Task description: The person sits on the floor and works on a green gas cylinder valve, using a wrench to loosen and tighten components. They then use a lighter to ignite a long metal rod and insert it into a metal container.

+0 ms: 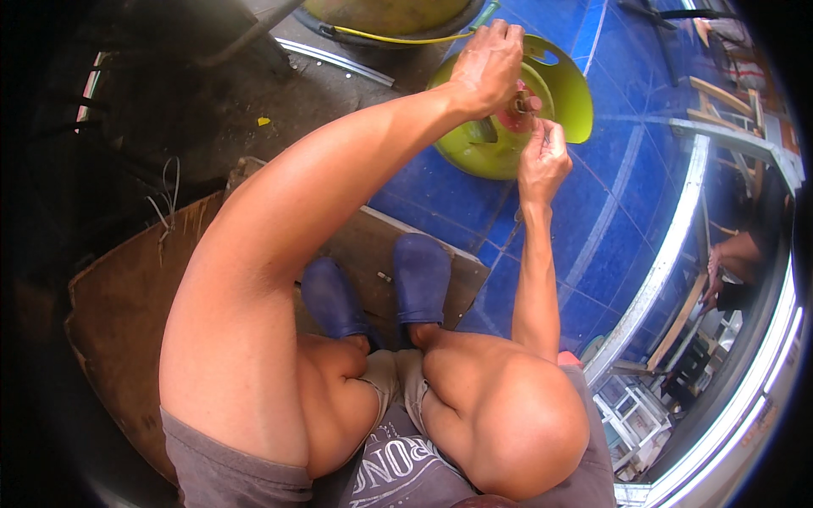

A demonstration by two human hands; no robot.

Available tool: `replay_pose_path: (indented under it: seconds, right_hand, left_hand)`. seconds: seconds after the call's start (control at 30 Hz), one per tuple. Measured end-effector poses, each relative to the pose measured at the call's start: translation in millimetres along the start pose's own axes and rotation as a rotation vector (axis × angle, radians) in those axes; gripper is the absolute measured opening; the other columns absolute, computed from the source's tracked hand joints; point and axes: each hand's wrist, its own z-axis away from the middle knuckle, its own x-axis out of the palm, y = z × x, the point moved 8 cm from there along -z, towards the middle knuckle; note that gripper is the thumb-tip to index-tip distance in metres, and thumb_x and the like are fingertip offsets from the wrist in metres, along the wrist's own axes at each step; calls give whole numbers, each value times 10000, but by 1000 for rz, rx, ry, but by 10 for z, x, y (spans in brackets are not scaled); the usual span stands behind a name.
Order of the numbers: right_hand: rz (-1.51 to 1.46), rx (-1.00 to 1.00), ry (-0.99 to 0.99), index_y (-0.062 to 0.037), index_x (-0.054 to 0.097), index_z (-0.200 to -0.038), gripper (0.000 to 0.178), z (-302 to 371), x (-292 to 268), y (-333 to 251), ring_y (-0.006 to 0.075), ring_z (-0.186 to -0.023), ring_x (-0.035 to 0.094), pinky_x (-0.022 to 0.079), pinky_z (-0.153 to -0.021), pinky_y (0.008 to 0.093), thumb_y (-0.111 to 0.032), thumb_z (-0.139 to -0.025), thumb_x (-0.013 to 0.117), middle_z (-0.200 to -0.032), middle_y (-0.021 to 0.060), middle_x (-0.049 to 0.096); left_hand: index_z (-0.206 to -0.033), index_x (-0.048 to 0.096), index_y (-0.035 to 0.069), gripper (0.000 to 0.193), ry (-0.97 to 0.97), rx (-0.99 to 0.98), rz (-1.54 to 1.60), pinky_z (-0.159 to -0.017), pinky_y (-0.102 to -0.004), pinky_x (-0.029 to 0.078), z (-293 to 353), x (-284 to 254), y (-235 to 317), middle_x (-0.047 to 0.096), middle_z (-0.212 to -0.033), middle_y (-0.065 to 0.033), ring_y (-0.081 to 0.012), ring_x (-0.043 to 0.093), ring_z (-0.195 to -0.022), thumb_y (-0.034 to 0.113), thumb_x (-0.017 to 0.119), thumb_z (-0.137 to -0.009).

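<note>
Left hand [491, 69] and right hand [544, 161] over the green tank [493, 159]

The tank sits right under both hands, on the blue floor [461, 199]. Its red valve [515, 114] is between the hands, a bit closer to the right one.

The left arm is bent at the elbow and reaches up and across. The wrist bends too, so the back of the hand faces up. The fingers curl over and their tips are hidden, so I cannot tell if they pinch something or just lean there. A yellow cord [398, 40] runs up close to these fingers from the left, along a big tub [385, 15] that is just past the hand.

The right arm goes almost straight out from behind the right knee [529, 423]. Its hand points at the valve, with the thumb and first finger close together and the other fingers folded in. I cannot tell what, if anything, is between those tips, as it is too small to see.

Nearer the body than both hands are two blue shoes [422, 275], side by side on a brown board [364, 241]. A pale metal bar [665, 254] stands well off to the right of the right hand.
</note>
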Motion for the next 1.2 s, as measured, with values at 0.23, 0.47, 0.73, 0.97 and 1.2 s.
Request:
replay_pose_path:
  seconds: [0.23, 0.47, 0.73, 0.97, 1.2]
  right_hand:
    - [208, -191, -145, 17, 646, -957, 113, -185, 70, -297, 433, -760, 674, 528, -650, 478, -76, -932, 587, -810, 255, 681]
    - [191, -236, -604, 49, 630, -887, 170, -421, 282, -273, 463, -799, 652, 515, -714, 507, -103, -928, 568, -831, 303, 651]
    - [137, -134, -575, 30, 579, -962, 220, -344, 17, -283, 480, -815, 615, 469, -694, 511, -171, -1009, 504, -838, 284, 632]
    - [80, 76, -235, 6, 612, -1032, 226, 18, -41, -75, 444, -827, 657, 493, -679, 480, -183, -1024, 490, -882, 256, 677]
    - [20, 124, -118, 9, 605, -1019, 214, 111, -68, -61, 440, -809, 660, 491, -664, 468, -167, -1021, 483, -883, 253, 676]
  left_hand:
    - [-1205, 507, -36, 593, -28, -11, -21, -980, -465, 463, -4, 38, -10, 554, -1192, -232, -406, 543, -1143, 164, 825, -746]
    - [-1207, 500, -52, 621, -37, -8, -31, -977, -465, 466, -39, 45, -23, 556, -1180, -238, -413, 551, -1102, 152, 830, -722]
    - [-1237, 498, -48, 610, 47, 36, -20, -967, -463, 468, 14, -6, -2, 559, -1175, -231, -404, 551, -1094, 115, 785, -724]
    - [-1263, 492, -36, 625, -14, 0, -21, -962, -454, 467, -5, 11, -13, 564, -1154, -233, -398, 557, -1096, 108, 791, -734]
    - [-1307, 476, -26, 611, -36, -27, -5, -1000, -454, 452, 6, -8, 4, 550, -1218, -232, -401, 540, -1166, 65, 752, -769]
